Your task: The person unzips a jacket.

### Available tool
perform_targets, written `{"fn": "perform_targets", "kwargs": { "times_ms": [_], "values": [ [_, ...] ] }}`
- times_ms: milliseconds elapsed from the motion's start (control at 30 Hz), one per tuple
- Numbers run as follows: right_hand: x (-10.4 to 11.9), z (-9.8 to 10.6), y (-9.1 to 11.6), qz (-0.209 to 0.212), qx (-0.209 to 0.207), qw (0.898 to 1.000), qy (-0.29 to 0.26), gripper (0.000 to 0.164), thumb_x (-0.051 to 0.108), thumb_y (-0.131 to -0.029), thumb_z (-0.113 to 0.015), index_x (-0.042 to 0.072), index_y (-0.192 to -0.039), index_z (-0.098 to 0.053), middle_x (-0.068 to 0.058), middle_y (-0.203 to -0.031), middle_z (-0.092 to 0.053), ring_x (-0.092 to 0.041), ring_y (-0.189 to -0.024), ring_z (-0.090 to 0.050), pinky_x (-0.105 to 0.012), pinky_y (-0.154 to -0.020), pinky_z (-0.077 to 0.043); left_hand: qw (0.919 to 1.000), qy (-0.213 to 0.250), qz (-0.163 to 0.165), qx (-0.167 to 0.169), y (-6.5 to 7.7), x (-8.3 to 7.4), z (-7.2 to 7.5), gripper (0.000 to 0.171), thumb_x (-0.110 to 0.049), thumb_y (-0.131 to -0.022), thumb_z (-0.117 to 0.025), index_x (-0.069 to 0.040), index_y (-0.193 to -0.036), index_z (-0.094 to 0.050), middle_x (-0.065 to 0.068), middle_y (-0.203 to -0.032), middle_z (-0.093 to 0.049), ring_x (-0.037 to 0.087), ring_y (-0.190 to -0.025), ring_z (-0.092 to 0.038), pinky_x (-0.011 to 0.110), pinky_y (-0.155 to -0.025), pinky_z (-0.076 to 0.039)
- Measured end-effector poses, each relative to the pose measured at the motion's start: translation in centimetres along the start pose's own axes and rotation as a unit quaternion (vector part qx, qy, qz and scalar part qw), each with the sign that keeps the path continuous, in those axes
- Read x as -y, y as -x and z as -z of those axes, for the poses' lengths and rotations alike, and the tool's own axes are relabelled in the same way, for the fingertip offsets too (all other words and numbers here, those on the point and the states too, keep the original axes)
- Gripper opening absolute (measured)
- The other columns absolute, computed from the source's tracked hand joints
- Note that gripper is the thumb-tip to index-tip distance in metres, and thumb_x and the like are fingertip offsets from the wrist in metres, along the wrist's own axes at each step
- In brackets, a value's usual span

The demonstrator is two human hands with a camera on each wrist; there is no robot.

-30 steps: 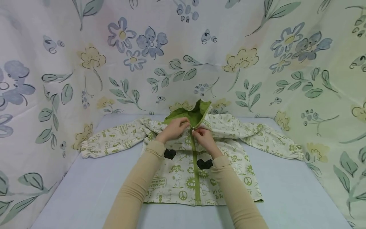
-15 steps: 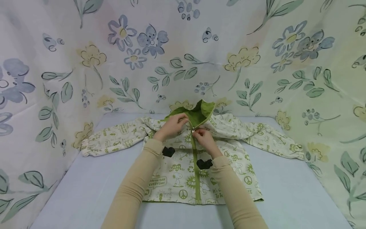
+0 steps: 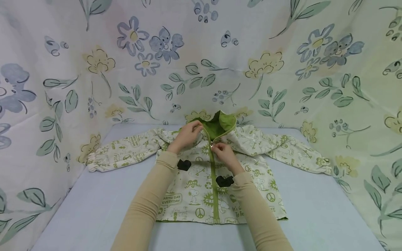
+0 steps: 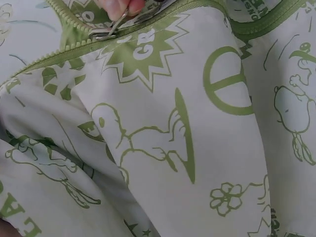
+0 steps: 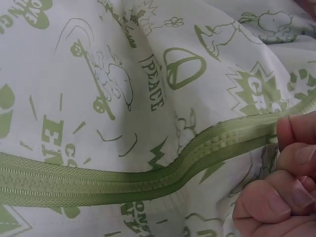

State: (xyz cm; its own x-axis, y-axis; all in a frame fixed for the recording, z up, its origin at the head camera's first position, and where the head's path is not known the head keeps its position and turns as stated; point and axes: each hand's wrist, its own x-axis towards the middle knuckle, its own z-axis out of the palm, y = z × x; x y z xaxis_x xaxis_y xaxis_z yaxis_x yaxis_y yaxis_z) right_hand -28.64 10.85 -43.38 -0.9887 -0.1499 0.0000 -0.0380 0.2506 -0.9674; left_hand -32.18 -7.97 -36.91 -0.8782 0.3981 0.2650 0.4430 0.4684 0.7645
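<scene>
A white jacket (image 3: 194,205) with green cartoon prints lies front up, sleeves spread, its green-lined hood or collar (image 3: 216,129) gaping at the top. Its green zipper (image 3: 214,184) is joined below the metal slider (image 4: 102,33) and parted above it. My left hand (image 3: 187,136) pinches the jacket's left front edge near the neck opening. Just below the slider, my right hand (image 3: 225,155) grips the zipper pull (image 4: 120,20) between thumb and forefinger. In the right wrist view its other fingers (image 5: 276,197) are curled in, and the pull is mostly hidden.
The jacket rests on a pale blue-white table (image 3: 94,209). Floral cloth (image 3: 201,69) hangs behind the table and along both sides. The sleeves (image 3: 125,153) stretch toward the left and right table edges.
My left hand has shifted slightly up and left with the jacket edge, and the neck opening has spread wider. My right hand and the slider have moved down a little.
</scene>
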Motion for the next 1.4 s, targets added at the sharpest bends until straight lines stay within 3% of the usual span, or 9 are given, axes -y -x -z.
{"fn": "perform_targets", "kwargs": {
  "times_ms": [233,333,500,733,833,933,1100,1267,1400],
  "values": [
    [-0.4,0.0,0.1,0.001,0.001,1.0,0.005,0.024,0.022,-0.087,-0.054,0.0,-0.08,-0.056,-0.003,-0.057,-0.04,-0.014,-0.046,-0.033,-0.028,-0.044,-0.03,0.9998,-0.006,0.01,-0.015,-0.3,0.2,0.1,0.024,-0.028,-0.093,-0.04,-0.012,-0.104,-0.054,0.0,-0.095,-0.052,0.016,-0.07,-0.049,0.032,-0.061,-0.04],
    [-0.5,-0.1,0.2,0.003,0.002,1.0,0.015,0.025,0.023,-0.087,-0.053,-0.001,-0.085,-0.057,-0.003,-0.059,-0.041,-0.015,-0.049,-0.034,-0.029,-0.047,-0.031,0.9992,-0.01,0.01,-0.036,-0.4,0.3,0.1,0.023,-0.027,-0.093,-0.04,-0.012,-0.103,-0.054,0.006,-0.082,-0.052,0.017,-0.058,-0.044,0.033,-0.058,-0.039],
    [-0.6,0.0,0.4,-0.005,0.004,1.0,0.023,0.025,0.022,-0.087,-0.052,-0.002,-0.088,-0.058,-0.002,-0.058,-0.04,-0.015,-0.05,-0.032,-0.029,-0.049,-0.03,0.9975,-0.005,0.006,-0.07,-0.6,0.2,0.5,0.023,-0.026,-0.093,-0.04,-0.011,-0.103,-0.054,0.009,-0.078,-0.051,0.02,-0.055,-0.042,0.035,-0.062,-0.04],
    [-0.9,0.1,0.5,-0.007,0.001,1.0,0.025,0.026,0.023,-0.087,-0.053,-0.002,-0.09,-0.059,-0.002,-0.056,-0.04,-0.015,-0.047,-0.031,-0.029,-0.048,-0.03,0.9966,0.004,0.011,-0.081,-0.8,0.1,0.8,0.024,-0.027,-0.093,-0.039,-0.011,-0.105,-0.053,0.005,-0.1,-0.054,0.021,-0.081,-0.053,0.036,-0.074,-0.042],
    [-0.9,0.1,0.5,-0.001,0.003,1.0,0.031,0.027,0.022,-0.087,-0.053,-0.004,-0.09,-0.058,-0.003,-0.057,-0.04,-0.015,-0.048,-0.031,-0.029,-0.049,-0.03,0.9962,0.009,0.015,-0.085,-0.9,0.1,0.7,0.023,-0.026,-0.093,-0.039,-0.012,-0.105,-0.053,0.006,-0.1,-0.053,0.023,-0.071,-0.051,0.037,-0.073,-0.042],
    [-1.1,0.1,0.6,-0.001,0.005,1.0,0.031,0.028,0.021,-0.087,-0.053,-0.006,-0.09,-0.057,-0.006,-0.057,-0.041,-0.015,-0.047,-0.029,-0.029,-0.048,-0.03,0.9956,0.006,0.018,-0.092,-1.1,0.1,0.7,0.024,-0.027,-0.093,-0.04,-0.012,-0.105,-0.054,0.005,-0.104,-0.053,0.019,-0.075,-0.051,0.036,-0.076,-0.041],
    [-1.6,0.2,0.7,-0.001,0.01,0.999,0.033,0.026,0.021,-0.086,-0.055,-0.005,-0.087,-0.059,-0.01,-0.071,-0.05,-0.016,-0.048,-0.032,-0.029,-0.048,-0.031,0.9942,-0.002,0.021,-0.105,-1.3,0.2,0.8,0.023,-0.028,-0.093,-0.04,-0.014,-0.105,-0.054,0.004,-0.104,-0.053,0.018,-0.077,-0.05,0.035,-0.075,-0.041],
    [-2.1,0.3,0.8,0.0,0.015,0.999,0.042,0.026,0.021,-0.086,-0.055,-0.004,-0.085,-0.06,-0.012,-0.087,-0.055,-0.018,-0.057,-0.037,-0.031,-0.054,-0.034,0.9932,0.003,0.017,-0.115,-1.4,0.2,0.9,0.025,-0.026,-0.093,-0.041,-0.01,-0.106,-0.054,0.005,-0.102,-0.053,0.022,-0.069,-0.046,0.037,-0.071,-0.04],
    [-2.1,0.4,1.2,0.008,0.02,0.998,0.051,0.024,0.019,-0.087,-0.054,-0.003,-0.085,-0.062,-0.013,-0.087,-0.056,-0.019,-0.056,-0.039,-0.031,-0.053,-0.035,0.9924,0.004,0.017,-0.122,-1.4,0.1,0.9,0.023,-0.026,-0.093,-0.041,-0.012,-0.106,-0.054,0.003,-0.106,-0.052,0.016,-0.086,-0.05,0.036,-0.077,-0.041]
  ]
}}
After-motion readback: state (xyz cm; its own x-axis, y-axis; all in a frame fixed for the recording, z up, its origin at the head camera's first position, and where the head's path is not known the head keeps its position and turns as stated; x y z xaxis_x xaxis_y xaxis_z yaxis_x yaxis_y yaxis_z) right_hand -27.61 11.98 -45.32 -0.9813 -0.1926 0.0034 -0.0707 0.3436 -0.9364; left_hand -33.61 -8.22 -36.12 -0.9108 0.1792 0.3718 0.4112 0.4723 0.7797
